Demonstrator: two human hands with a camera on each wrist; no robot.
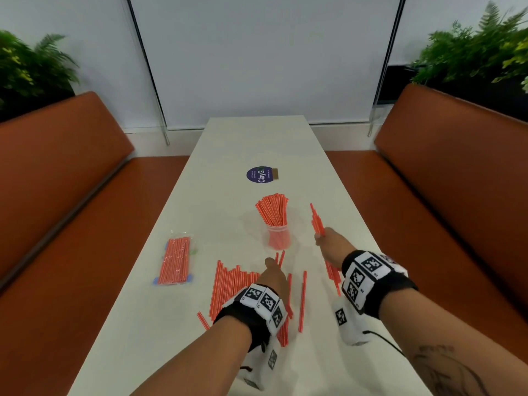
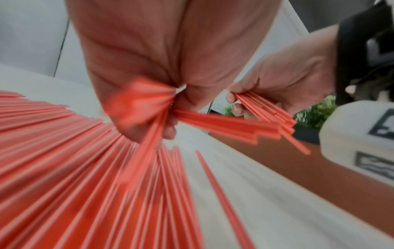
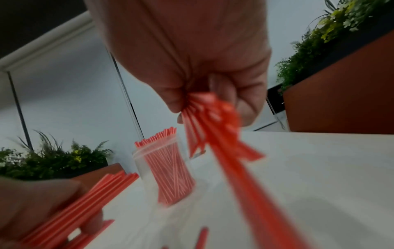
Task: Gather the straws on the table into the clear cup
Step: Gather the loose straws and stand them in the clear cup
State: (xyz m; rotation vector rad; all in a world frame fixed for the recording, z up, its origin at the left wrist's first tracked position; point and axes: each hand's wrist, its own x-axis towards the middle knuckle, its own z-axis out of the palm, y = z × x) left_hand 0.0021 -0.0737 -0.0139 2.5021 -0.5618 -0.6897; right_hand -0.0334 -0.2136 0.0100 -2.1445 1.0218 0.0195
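On the white tabletop, one clear cup at centre, packed with upright orange straws fanning toward the far end; too many to count. Near left of it, loose straws lying flat, long axes running near to far, left hand with its grip closed round a small bunch of them. Right of the cup, right hand with grip clamped on a second bunch pointing far and slightly left; one sealed straw packet at far left.
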